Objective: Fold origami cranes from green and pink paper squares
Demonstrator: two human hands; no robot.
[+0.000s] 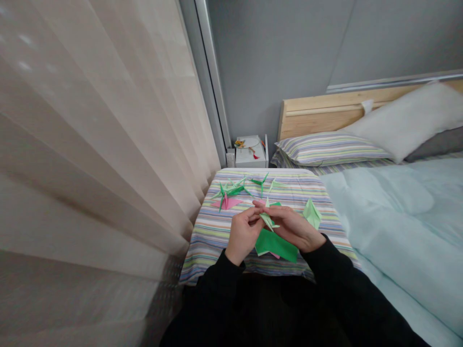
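My left hand (243, 233) and my right hand (292, 227) meet over a striped cushion (213, 231), both pinched on a small light green folded paper (268, 220). Under the hands lies a stack of flat sheets, a darker green sheet (277, 246) on top with a pink edge showing below it. A light green folded piece (311, 213) lies just right of my right hand. Farther back on the cushion sit several finished folded paper figures (231, 189) in green shades and a pink one (227, 203).
A beige curtain (90, 144) hangs close on the left. A bed with a pale blue cover (405, 217), a striped pillow (329, 149) and a white pillow (405, 120) fills the right. A small white bedside stand (250, 153) sits behind the cushion.
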